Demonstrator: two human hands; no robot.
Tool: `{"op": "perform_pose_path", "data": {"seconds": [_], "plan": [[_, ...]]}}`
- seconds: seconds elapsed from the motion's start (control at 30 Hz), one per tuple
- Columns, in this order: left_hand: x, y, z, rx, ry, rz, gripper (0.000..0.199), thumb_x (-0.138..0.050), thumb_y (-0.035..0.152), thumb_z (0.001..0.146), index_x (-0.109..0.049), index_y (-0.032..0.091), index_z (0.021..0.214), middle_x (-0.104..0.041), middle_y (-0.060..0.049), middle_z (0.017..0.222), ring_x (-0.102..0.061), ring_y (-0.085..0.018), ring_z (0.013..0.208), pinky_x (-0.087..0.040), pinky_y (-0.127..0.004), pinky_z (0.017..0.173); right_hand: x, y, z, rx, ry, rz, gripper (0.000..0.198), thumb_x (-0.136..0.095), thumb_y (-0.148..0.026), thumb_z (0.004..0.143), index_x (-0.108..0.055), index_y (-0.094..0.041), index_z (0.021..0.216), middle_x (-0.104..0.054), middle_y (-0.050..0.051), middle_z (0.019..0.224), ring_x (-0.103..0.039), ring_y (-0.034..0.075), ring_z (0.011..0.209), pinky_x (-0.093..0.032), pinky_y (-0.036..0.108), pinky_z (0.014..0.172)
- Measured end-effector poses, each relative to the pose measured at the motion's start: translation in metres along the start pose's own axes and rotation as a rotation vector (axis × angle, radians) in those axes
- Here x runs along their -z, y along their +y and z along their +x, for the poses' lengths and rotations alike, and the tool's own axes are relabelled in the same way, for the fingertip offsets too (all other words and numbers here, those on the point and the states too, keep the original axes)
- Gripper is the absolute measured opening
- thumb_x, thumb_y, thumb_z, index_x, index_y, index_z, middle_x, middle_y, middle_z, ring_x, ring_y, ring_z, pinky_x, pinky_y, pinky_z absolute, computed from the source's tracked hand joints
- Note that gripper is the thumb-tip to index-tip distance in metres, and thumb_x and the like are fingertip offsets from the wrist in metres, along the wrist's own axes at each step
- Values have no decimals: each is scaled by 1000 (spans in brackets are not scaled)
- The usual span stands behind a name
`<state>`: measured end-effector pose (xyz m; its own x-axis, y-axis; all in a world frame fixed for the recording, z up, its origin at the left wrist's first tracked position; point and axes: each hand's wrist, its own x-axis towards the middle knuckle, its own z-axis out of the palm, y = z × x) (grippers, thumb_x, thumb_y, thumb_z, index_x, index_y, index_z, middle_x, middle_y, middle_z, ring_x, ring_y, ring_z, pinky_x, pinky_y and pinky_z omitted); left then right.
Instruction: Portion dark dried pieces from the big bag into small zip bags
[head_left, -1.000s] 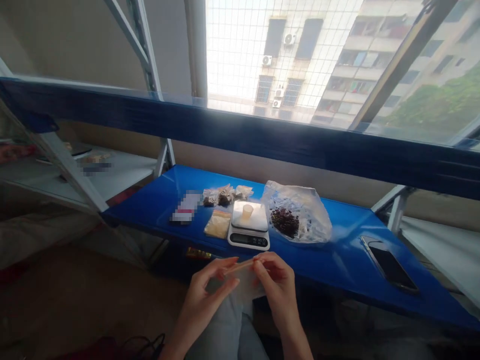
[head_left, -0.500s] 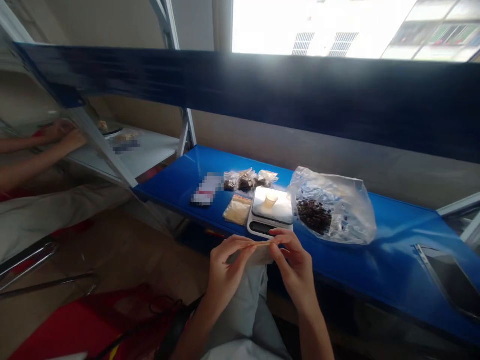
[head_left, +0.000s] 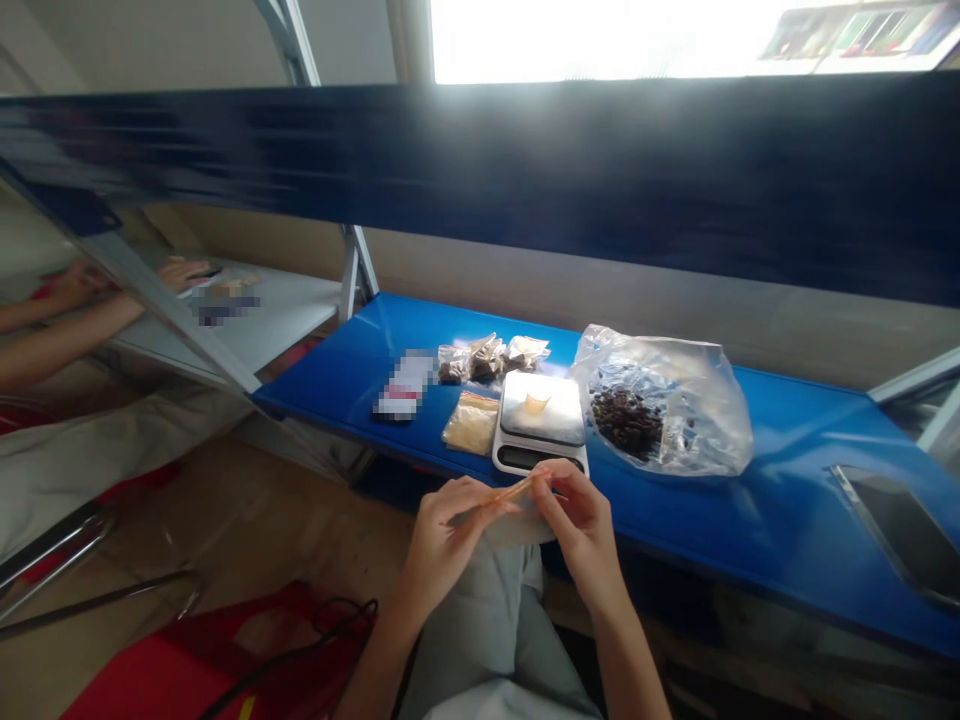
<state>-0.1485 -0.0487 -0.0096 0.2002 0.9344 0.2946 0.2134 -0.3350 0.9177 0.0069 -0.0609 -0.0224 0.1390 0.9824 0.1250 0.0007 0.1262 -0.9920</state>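
Note:
A small clear zip bag [head_left: 519, 524] with an orange-tinted top edge is pinched between my two hands, above my lap. My left hand [head_left: 448, 535] grips its left end and my right hand [head_left: 579, 522] its right end, thumbs and forefingers closed on the rim. Just beyond them, on the blue table, stands a white digital scale [head_left: 540, 458] with a small translucent cup [head_left: 536, 403] on its plate. To its right lies a large clear plastic bag [head_left: 712, 410], open, with dark brown bits [head_left: 628, 420] inside. A stack of flat zip bags [head_left: 471, 424] sits left of the scale.
Several small filled bags [head_left: 487, 358] lie behind the scale. A blurred-out phone-like item [head_left: 406, 388] is to the left, a dark phone [head_left: 896, 530] at the right. A blue shelf panel [head_left: 480, 180] crosses above the table [head_left: 795, 430]. Another person's arms [head_left: 97, 325] reach over a white table.
The bag's rim now tilts up toward my right hand, and more of its body shows. The view has shifted slightly, and the co-worker's hand has moved.

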Motion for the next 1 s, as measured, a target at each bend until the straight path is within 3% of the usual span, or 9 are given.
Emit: {"op": "perform_pose_path", "data": {"seconds": [0.2, 0.5, 0.7, 0.87, 1.0], "plan": [[4, 0, 0, -48, -1, 77, 26, -52, 27, 90, -77, 21, 87, -74, -5, 79, -65, -18, 72, -48, -27, 70, -5, -3, 2, 107, -72, -42, 21, -61, -37, 85, -59, -19, 75, -59, 4, 83, -57, 18, 78, -44, 24, 60], [-8, -1, 0, -85, 106, 158, 20, -54, 22, 89, -73, 19, 84, -72, -5, 82, -65, -18, 78, -50, -26, 72, -3, 0, 2, 111, -103, -132, 22, -55, -36, 89, -62, -20, 77, -59, 7, 101, -58, 20, 93, -43, 26, 66], [-10, 4, -1, -82, 138, 106, 14, -58, 22, 86, -72, 20, 84, -72, -5, 85, -66, -18, 78, -51, -25, 70, 3, -11, 1, 110, -46, -78, 22, -63, -36, 84, -59, -19, 70, -59, 5, 90, -58, 18, 84, -43, 25, 63], [-9, 7, -2, -53, 165, 16, 12, -60, 23, 84, -66, 19, 74, -69, -3, 78, -65, -16, 75, -50, -23, 68, 0, -20, -1, 175, -67, -38, 17, -64, -34, 83, -59, -20, 75, -60, 4, 86, -59, 19, 84, -45, 29, 74], [-8, 10, -3, -68, 154, 5, 13, -59, 22, 85, -64, 19, 73, -67, -2, 78, -63, -15, 75, -49, -23, 68, -6, -23, -3, 207, -58, -45, 17, -63, -31, 84, -61, -20, 71, -60, 4, 86, -59, 18, 81, -46, 28, 72]]}}
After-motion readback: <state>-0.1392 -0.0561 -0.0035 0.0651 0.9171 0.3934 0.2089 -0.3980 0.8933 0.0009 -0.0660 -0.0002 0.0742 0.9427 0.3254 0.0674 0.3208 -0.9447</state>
